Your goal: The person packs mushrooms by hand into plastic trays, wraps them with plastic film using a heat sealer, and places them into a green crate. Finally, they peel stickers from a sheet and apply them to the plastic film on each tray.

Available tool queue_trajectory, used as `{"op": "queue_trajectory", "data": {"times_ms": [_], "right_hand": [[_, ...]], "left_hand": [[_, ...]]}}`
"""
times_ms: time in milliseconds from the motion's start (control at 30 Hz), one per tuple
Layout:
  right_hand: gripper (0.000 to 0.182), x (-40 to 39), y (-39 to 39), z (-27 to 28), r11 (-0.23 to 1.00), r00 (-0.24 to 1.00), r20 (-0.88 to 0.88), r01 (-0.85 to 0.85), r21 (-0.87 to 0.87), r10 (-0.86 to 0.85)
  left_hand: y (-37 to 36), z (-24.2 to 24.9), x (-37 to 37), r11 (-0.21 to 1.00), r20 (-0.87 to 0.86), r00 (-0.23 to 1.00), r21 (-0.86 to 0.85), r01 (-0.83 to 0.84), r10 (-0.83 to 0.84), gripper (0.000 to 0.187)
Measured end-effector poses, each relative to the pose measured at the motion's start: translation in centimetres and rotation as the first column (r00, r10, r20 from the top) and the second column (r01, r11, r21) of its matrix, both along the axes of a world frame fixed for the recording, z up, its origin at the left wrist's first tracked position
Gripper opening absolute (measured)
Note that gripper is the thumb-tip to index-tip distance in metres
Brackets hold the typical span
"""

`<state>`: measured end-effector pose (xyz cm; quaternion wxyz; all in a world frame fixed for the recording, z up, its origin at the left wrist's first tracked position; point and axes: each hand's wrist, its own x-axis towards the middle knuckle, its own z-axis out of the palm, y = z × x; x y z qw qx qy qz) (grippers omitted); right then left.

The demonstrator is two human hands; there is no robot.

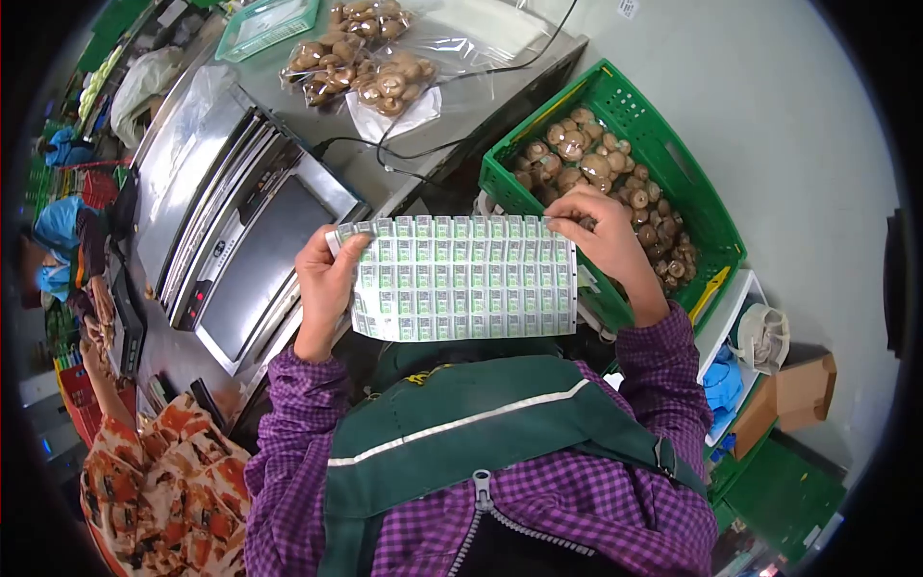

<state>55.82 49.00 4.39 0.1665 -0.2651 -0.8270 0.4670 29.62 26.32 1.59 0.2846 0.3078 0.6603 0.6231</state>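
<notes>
A wide sheet of small green-and-white labels is stretched out in front of my body. My left hand pinches its upper left corner between thumb and fingers. At the upper right corner, my right hand has thumb and forefinger closed on the sheet's edge. Just beyond my right hand stands a green crate holding many brown mushrooms. Bagged mushrooms lie on the metal counter ahead, one bag on a white paper.
A wrapping machine stands at the left, with black cables beside it. A light green basket is at the top. Other people work at the far left, one in an orange patterned garment. A cardboard box sits at the right.
</notes>
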Motion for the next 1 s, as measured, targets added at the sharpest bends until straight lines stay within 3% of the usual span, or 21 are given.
{"op": "queue_trajectory", "data": {"times_ms": [133,200,267,367,567,667,733,833,900,933,1000], "right_hand": [[0.009,0.7,-0.2,-0.6,0.99,0.994,-0.09,-0.046,0.133,0.058],[0.005,2.4,0.7,-2.6,0.961,0.96,-0.14,0.217,-0.169,-0.241],[0.009,4.7,4.0,-5.9,0.809,0.803,-0.227,0.446,-0.383,-0.551],[0.022,7.9,8.6,-13.2,0.697,0.691,-0.228,0.533,-0.48,-0.686],[0.039,6.5,11.5,-23.6,0.617,0.676,-0.062,0.626,-0.477,-0.734],[0.043,5.3,13.0,-28.7,0.645,0.69,-0.039,0.653,-0.397,-0.722],[0.047,4.6,13.4,-30.1,0.659,0.684,0.088,0.724,-0.204,-0.724],[0.047,4.2,13.8,-30.4,0.592,0.609,0.093,0.79,-0.157,-0.788],[0.037,5.3,14.1,-29.4,0.57,0.565,-0.077,0.816,-0.094,-0.822],[0.037,6.4,14.7,-29.7,0.558,0.553,-0.076,0.825,-0.087,-0.83],[0.029,9.1,16.4,-30.2,0.437,0.418,-0.13,0.865,-0.245,-0.899]], "left_hand": [[0.3,-0.1,0.8,0.998,0.21,0.978,-0.067,0.02,-0.005,0.01],[-0.1,-1.5,0.7,0.979,0.257,0.963,-0.199,-0.034,0.085,0.01],[-1.1,-3.3,0.5,0.974,0.301,0.947,-0.221,-0.043,0.111,0.012],[-1.6,-4.6,1.0,0.962,0.343,0.93,-0.271,-0.039,0.134,0.012],[0.5,-4.7,2.9,0.951,0.366,0.927,-0.307,0.033,0.086,0.013],[1.4,-4.7,3.7,0.94,0.356,0.929,-0.341,0.031,0.098,0.013],[1.9,-4.7,4.1,0.93,0.351,0.932,-0.363,0.052,0.085,0.013],[2.1,-5.4,4.4,0.925,0.331,0.937,-0.38,0.022,0.114,0.013],[2.6,-5.2,4.6,0.924,0.345,0.932,-0.382,0.028,0.114,0.013],[3.0,-5.1,4.7,0.924,0.353,0.926,-0.381,0.012,0.133,0.012],[3.9,-5.0,5.0,0.927,0.353,0.927,-0.374,0.014,0.128,0.011]]}}
